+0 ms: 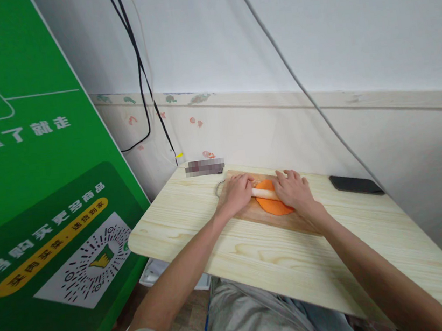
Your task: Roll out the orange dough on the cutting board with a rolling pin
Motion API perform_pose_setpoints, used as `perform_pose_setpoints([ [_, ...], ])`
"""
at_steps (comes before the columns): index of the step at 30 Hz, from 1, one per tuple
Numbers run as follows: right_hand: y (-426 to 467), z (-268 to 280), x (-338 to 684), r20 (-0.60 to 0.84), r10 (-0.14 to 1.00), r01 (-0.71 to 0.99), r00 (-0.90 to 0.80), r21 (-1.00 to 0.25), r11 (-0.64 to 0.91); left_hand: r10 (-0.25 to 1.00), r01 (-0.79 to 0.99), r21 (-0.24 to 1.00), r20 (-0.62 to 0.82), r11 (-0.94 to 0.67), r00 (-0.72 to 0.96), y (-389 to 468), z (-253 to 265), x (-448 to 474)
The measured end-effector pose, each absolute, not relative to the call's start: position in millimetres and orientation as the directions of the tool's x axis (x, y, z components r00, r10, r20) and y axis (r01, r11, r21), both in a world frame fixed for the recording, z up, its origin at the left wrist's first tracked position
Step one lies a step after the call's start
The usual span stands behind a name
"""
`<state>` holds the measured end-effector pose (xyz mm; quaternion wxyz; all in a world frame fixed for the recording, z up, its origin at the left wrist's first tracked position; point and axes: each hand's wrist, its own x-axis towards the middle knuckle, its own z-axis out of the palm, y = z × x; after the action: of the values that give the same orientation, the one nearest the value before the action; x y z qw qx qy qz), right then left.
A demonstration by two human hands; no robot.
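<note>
A pale rolling pin (264, 194) lies across a flat, rounded sheet of orange dough (273, 206) on a wooden cutting board (249, 214). My left hand (237, 192) is closed over the pin's left end, fingers bent. Over the right end my right hand (294, 191) grips the pin, its fingers reaching forward and partly bent. That palm hides the pin's right end and some of the dough's right edge. A metal ring (218, 188) sticks out at the board's left end, close to my left hand.
The board rests on a light wood-grain table (253, 259) against the wall. A black phone (356, 185) lies to the right; a blurred-out object (204, 167) sits at the back left. Cables (138, 62) hang by the wall. A green printed panel (56, 182) stands on the left.
</note>
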<state>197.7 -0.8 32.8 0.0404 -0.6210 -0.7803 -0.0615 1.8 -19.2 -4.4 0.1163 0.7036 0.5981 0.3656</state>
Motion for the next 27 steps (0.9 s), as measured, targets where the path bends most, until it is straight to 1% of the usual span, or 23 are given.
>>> perform_pose_setpoints([
  [5, 2, 39, 191, 0.091, 0.940, 0.940, -0.329, 0.129, 0.316, 0.930, 0.754, 0.602, 0.365, -0.262, 0.032, -22, -1, 1],
  [8, -3, 35, 191, 0.081, 0.939, 0.938, -0.334, 0.122, 0.323, 0.931, 0.749, 0.610, 0.364, -0.260, 0.027, -22, 0, 2],
  [10, -12, 31, 193, 0.097, 0.944, 0.945, -0.316, 0.120, 0.304, 0.934, 0.745, 0.617, 0.358, -0.252, 0.019, -22, 1, 2],
  [15, -38, 21, 197, 0.202, 0.920, 0.938, -0.336, 0.164, 0.306, 0.938, 0.745, 0.626, 0.346, -0.229, -0.003, -23, 1, 3],
  [19, -46, 20, 196, 0.243, 0.914, 0.944, -0.324, 0.154, 0.293, 0.938, 0.748, 0.628, 0.347, -0.215, -0.022, -25, 2, 5],
  [23, -33, 29, 194, 0.176, 0.931, 0.944, -0.321, 0.139, 0.299, 0.939, 0.750, 0.623, 0.344, -0.221, -0.010, -25, 3, 5],
  [27, -11, 39, 190, 0.062, 0.965, 0.967, -0.253, 0.055, 0.250, 0.936, 0.742, 0.624, 0.352, -0.243, 0.011, -23, 3, 3],
])
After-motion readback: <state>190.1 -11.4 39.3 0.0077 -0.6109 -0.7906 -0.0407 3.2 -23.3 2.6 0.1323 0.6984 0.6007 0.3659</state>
